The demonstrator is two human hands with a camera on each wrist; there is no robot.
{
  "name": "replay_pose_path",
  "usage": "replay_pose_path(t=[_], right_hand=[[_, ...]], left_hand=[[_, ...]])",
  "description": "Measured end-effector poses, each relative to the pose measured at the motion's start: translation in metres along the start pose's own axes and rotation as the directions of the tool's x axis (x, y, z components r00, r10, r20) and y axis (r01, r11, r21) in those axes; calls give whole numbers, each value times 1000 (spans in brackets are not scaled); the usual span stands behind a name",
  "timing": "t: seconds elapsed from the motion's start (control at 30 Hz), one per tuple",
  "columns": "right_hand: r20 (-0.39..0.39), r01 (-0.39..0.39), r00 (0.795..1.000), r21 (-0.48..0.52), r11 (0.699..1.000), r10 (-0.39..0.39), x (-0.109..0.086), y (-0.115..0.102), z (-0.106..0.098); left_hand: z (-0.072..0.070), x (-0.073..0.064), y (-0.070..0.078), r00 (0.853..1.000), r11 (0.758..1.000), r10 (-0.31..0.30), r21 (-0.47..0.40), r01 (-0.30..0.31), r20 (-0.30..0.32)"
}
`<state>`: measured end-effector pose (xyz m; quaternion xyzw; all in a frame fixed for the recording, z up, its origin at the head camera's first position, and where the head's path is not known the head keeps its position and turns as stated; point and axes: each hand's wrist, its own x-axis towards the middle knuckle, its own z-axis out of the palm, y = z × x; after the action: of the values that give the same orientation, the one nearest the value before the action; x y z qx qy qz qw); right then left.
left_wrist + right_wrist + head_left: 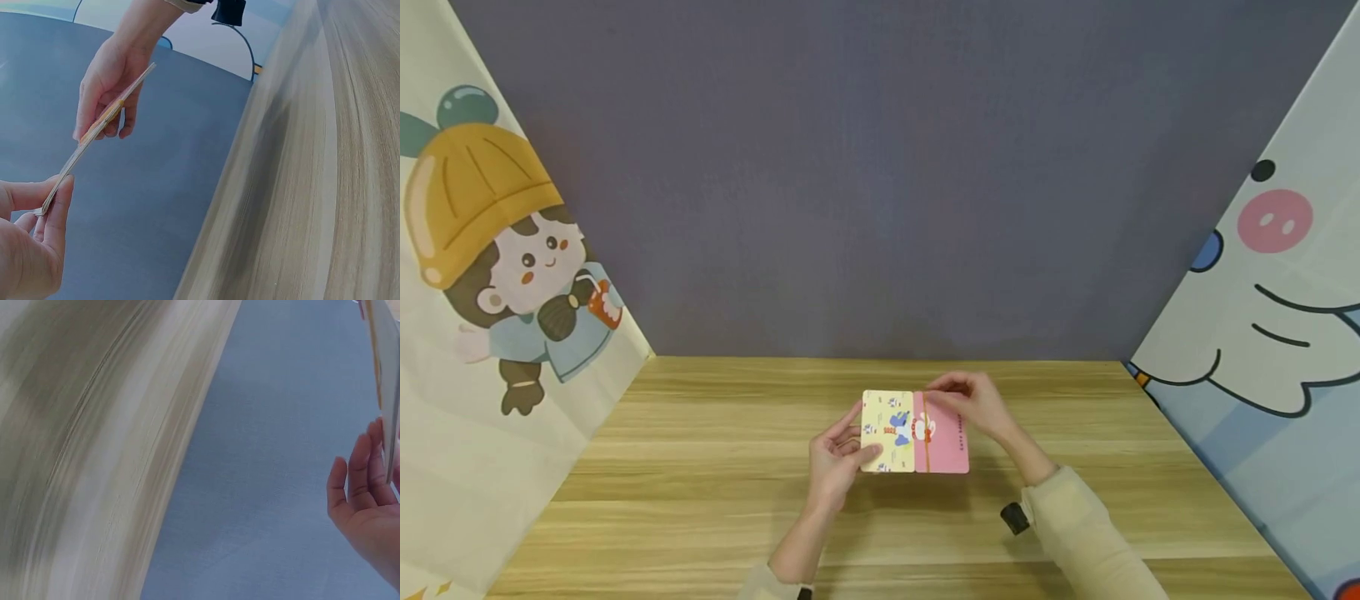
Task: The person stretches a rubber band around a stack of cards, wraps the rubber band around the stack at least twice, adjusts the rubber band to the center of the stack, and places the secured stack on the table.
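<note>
An open notebook (901, 429) shows a pale yellow side with blue cartoon figures and a pink side with a white character. Down the pink side, close to the fold, runs an orange elastic band (927, 454). My left hand (835, 468) pinches the yellow side at its left edge, thumb in front. At the top of the pink side, my right hand (983, 408) has its fingertips at the band. Seen edge-on in the left wrist view, the notebook (75, 156) is thin and tilted. In the right wrist view, my right hand (369, 519) holds the notebook's edge.
Both hands are above a wood-grain table (700, 500). A dark grey panel (880, 183) stands along its back edge. Cartoon-printed sheets flank it, one on the left (460, 467) and one on the right (1330, 350). A black piece (1015, 518) sits at the right cuff.
</note>
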<state>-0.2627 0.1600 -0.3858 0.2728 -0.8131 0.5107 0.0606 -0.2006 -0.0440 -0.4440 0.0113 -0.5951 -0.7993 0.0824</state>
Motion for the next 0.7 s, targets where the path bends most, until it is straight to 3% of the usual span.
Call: replay_pose_path(t=[0.7], right_hand=[[-13, -43, 999, 56, 998, 43, -1, 1, 7]], left_hand=[[1, -2, 1, 1000, 1000, -18, 18, 18, -6]])
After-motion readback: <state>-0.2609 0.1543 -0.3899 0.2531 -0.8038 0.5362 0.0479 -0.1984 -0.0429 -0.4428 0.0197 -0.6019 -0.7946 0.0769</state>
